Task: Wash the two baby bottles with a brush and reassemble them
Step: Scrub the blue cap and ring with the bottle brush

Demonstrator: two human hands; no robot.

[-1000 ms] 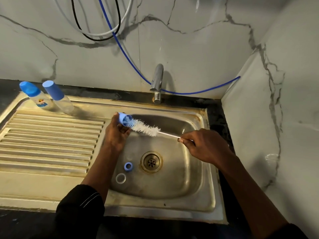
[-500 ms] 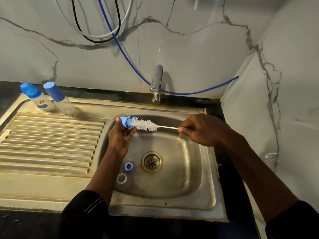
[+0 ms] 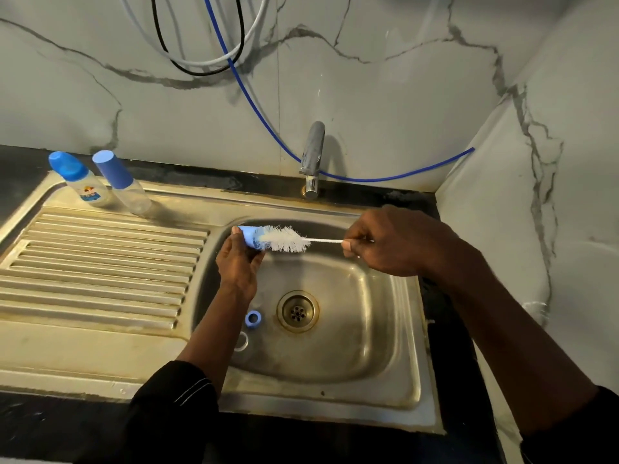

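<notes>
Brush (image 3: pixel 284 242) and blue cap (image 3: pixel 249 236) are together at centre frame, above the back edge of the sink (image 3: pixel 368 329). The left hand (image 3: pixel 237 262) comes up from the lower middle with fingers and thumb curled round the cap, its open end facing right. White bristles sit partly inside that opening and the rest fan out to the right. The right hand (image 3: pixel 388 242) reaches in from the right side and pinches the thin white handle tight between thumb and fingertips. The brush lies almost level between the two hands.

Down in the basin, a small blue ring (image 3: pixel 253 319) lies just left of the drain (image 3: pixel 297 311). A pale ring (image 3: pixel 242 341) lies below it, close to the left forearm and partly hidden by it. Neither hand touches them.

At upper left, two bottles stand side by side on the back ledge of the draining board (image 3: pixel 100 269), both wearing blue tops. The printed bottle (image 3: pixel 88 189) is on the left and the plain bottle (image 3: pixel 129 192) is just beside it on the right. They are well apart from the hands.

Along the back wall, the tap (image 3: pixel 313 155) stands over the sink's rear rim. A blue hose (image 3: pixel 254 98) runs down behind it from the top of the frame and across to the right.
</notes>
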